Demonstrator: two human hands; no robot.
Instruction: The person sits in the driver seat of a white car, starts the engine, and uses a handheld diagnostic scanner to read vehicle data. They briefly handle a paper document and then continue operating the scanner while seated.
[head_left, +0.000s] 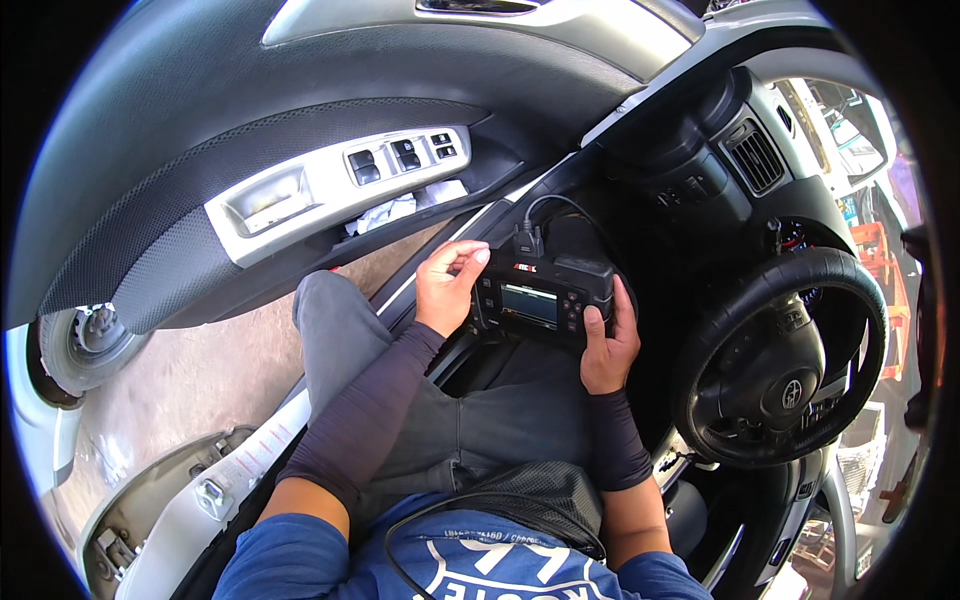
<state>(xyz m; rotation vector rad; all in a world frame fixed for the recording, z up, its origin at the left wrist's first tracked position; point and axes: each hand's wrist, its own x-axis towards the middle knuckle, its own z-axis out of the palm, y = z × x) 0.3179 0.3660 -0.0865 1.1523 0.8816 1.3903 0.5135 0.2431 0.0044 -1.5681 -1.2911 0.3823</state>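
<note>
A black handheld scanner with a small lit screen and side buttons is held over my lap. A cable with a plug runs from its top edge. My left hand is closed round the scanner's left corner, thumb and fingers near the top. My right hand grips the right end, with the thumb at the lower buttons. The far fingers of both hands are partly hidden.
The steering wheel and dashboard are at my right. The open door with its switch panel arches across the upper left. The door sill and concrete ground show at lower left. My legs are under the scanner.
</note>
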